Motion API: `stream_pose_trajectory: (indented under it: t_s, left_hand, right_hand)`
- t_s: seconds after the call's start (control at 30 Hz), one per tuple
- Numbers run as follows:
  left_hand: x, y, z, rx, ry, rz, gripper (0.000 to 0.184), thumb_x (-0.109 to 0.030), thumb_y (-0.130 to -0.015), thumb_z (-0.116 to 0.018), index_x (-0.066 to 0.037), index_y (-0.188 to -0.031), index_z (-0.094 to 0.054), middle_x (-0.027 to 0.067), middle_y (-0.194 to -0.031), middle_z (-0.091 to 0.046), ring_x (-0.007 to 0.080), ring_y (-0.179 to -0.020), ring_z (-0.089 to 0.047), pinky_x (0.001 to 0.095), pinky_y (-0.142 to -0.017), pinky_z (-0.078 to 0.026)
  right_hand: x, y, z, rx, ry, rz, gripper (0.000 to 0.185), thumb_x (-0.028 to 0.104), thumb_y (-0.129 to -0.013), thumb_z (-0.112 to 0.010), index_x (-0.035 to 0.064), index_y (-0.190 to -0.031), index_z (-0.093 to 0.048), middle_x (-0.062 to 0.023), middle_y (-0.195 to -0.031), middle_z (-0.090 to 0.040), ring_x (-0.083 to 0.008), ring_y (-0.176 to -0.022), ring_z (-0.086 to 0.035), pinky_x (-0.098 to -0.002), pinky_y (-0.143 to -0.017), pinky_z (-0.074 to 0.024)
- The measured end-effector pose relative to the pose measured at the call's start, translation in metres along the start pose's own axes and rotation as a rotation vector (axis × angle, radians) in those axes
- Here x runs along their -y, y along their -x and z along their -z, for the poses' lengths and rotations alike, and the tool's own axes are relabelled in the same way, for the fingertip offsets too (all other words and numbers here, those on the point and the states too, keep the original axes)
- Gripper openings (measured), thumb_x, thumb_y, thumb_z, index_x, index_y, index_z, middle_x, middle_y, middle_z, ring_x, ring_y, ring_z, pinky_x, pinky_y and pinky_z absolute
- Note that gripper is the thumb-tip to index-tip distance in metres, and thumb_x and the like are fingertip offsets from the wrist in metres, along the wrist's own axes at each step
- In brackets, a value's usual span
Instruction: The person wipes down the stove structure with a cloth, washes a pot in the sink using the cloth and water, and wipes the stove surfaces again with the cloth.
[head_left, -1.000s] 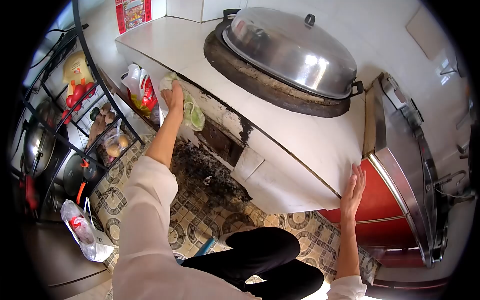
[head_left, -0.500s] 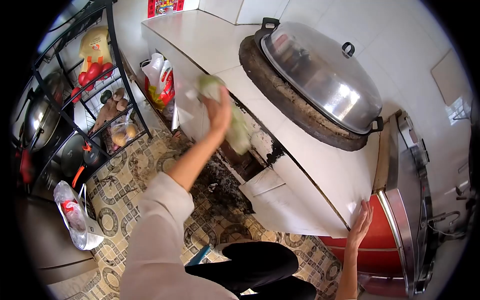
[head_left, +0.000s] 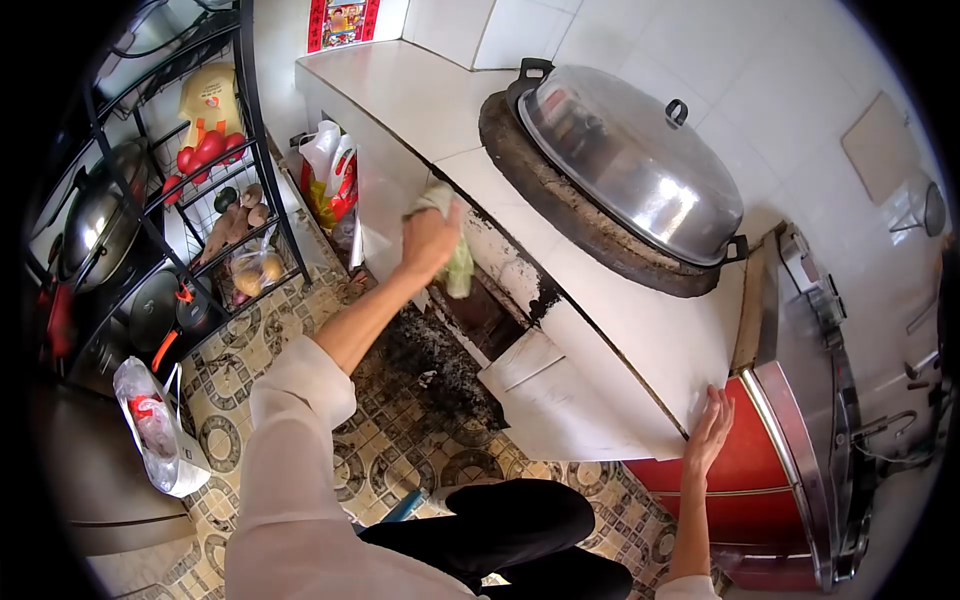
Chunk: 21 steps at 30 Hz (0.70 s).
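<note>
My left hand point(head_left: 430, 243) is wrapped round a pale green cloth point(head_left: 460, 272), one end of which hangs below the fingers. The cloth is up against the white tiled front of the stove point(head_left: 500, 248), just under the counter's edge and above a dark opening point(head_left: 487, 318). On the counter's near right corner, my right hand point(head_left: 709, 432) lies with its fingers stretched out on the edge, holding nothing. A large wok with a domed metal lid point(head_left: 640, 160) sits in the stove top.
At the left stands a black wire rack point(head_left: 255, 150) with vegetables and pans. Plastic bags point(head_left: 330, 170) hang beside the stove. Black soot point(head_left: 430, 370) covers part of the patterned floor. A white bag point(head_left: 160, 430) stands at lower left, a red cabinet point(head_left: 755, 440) at right.
My left hand, with the cloth, has shifted slightly down and left along the stove's front. The right hand stays at the corner. The view has tilted a little.
</note>
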<state>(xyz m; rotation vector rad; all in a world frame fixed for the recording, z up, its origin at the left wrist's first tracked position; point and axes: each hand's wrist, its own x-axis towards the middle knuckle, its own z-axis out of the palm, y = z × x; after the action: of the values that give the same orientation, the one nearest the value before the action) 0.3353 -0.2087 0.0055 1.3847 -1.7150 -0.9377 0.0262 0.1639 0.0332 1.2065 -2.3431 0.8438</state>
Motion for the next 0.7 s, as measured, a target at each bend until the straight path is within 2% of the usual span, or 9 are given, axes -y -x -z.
stream_pose_trajectory:
  t_s: [0.1,0.17,0.23,0.3,0.37,0.43,0.5,0.63,0.7]
  left_hand:
    - [-0.015,0.039,-0.018,0.193,-0.032,-0.071,0.026,-0.025,-0.094,-0.044,-0.001,-0.092,-0.056,0.0082,-0.065,-0.051,0.0107,-0.049,-0.049,0.0202,-0.037,-0.041]
    - [-0.043,0.079,-0.011,0.367,-0.05,-0.05,0.025,-0.023,-0.093,-0.043,-0.002,-0.091,-0.056,0.0068,-0.065,-0.051,0.011,-0.048,-0.048,0.0208,-0.036,-0.041]
    - [-0.03,0.094,-0.044,0.35,-0.195,-0.377,0.027,-0.023,-0.093,-0.043,0.0,-0.092,-0.057,0.0057,-0.065,-0.052,0.0118,-0.049,-0.051,0.0209,-0.034,-0.039]
    - [-0.018,0.107,-0.08,0.316,0.015,-0.492,0.031,-0.028,-0.088,-0.053,0.002,-0.082,-0.058,0.0087,-0.064,-0.056,0.0145,-0.045,-0.053,0.0248,-0.034,-0.044]
    - [-0.033,0.112,-0.068,0.551,-0.221,-0.451,0.035,-0.034,-0.083,-0.059,0.0,-0.09,-0.06,0.0147,-0.08,-0.061,0.0172,-0.059,-0.059,0.0303,-0.048,-0.051]
    - [-0.039,0.128,-0.064,0.964,0.128,-0.192,0.043,-0.035,-0.082,-0.061,-0.003,-0.11,-0.055,0.0177,-0.107,-0.059,0.02,-0.089,-0.06,0.0342,-0.07,-0.052]
    - [-0.027,0.144,-0.062,1.026,0.419,0.034,0.05,-0.04,-0.077,-0.065,-0.004,-0.109,-0.055,0.014,-0.1,-0.059,0.0227,-0.09,-0.058,0.0341,-0.075,-0.05]
    - [0.028,0.131,-0.058,0.515,0.763,0.686,0.05,-0.028,-0.075,-0.062,-0.001,-0.114,-0.045,0.0105,-0.092,-0.055,0.0202,-0.086,-0.058,0.032,-0.073,-0.05]
    - [0.026,0.119,-0.023,0.458,0.987,0.627,0.049,-0.021,-0.074,-0.06,-0.003,-0.115,-0.041,0.0111,-0.1,-0.051,0.0197,-0.093,-0.056,0.0318,-0.075,-0.05]
  right_hand:
    - [-0.002,0.002,0.0,-0.022,0.007,-0.016,0.046,0.034,-0.098,-0.026,0.0054,-0.117,-0.058,-0.0166,-0.127,-0.049,-0.0362,-0.128,-0.032,-0.0463,-0.106,-0.0237]
    - [-0.001,0.0,0.0,-0.023,0.038,-0.008,0.046,0.034,-0.098,-0.026,0.0066,-0.116,-0.059,-0.0159,-0.126,-0.05,-0.0363,-0.127,-0.033,-0.0465,-0.106,-0.0241]
    - [-0.007,-0.001,-0.003,-0.029,0.043,-0.011,0.048,0.036,-0.098,-0.026,0.0062,-0.116,-0.059,-0.0146,-0.126,-0.051,-0.0356,-0.127,-0.033,-0.0452,-0.107,-0.0234]
    - [-0.01,0.001,-0.003,-0.038,0.057,-0.02,0.05,0.038,-0.098,-0.025,0.0059,-0.116,-0.058,-0.0133,-0.125,-0.052,-0.0349,-0.127,-0.034,-0.044,-0.107,-0.0227]
    - [-0.01,0.001,-0.003,-0.047,0.098,-0.03,0.051,0.038,-0.098,-0.023,0.006,-0.116,-0.059,-0.0134,-0.124,-0.053,-0.0336,-0.126,-0.035,-0.0435,-0.107,-0.0229]
    - [-0.012,0.003,-0.003,-0.056,0.115,-0.025,0.052,0.038,-0.098,-0.023,0.0063,-0.115,-0.06,-0.0133,-0.124,-0.053,-0.033,-0.125,-0.036,-0.0433,-0.108,-0.023]
    - [-0.018,0.002,-0.003,-0.036,0.103,0.006,0.047,0.035,-0.098,-0.025,0.0104,-0.117,-0.06,-0.0143,-0.126,-0.051,-0.0363,-0.126,-0.035,-0.0459,-0.104,-0.025]
    - [-0.022,0.0,-0.004,-0.023,0.079,0.006,0.049,0.038,-0.098,-0.025,0.0098,-0.117,-0.059,-0.0154,-0.127,-0.05,-0.0363,-0.127,-0.034,-0.0457,-0.105,-0.0243]
    - [-0.014,0.002,-0.003,-0.031,0.039,-0.056,0.051,0.04,-0.098,-0.024,0.0086,-0.117,-0.059,-0.0167,-0.128,-0.049,-0.0362,-0.128,-0.032,-0.0454,-0.106,-0.0231]
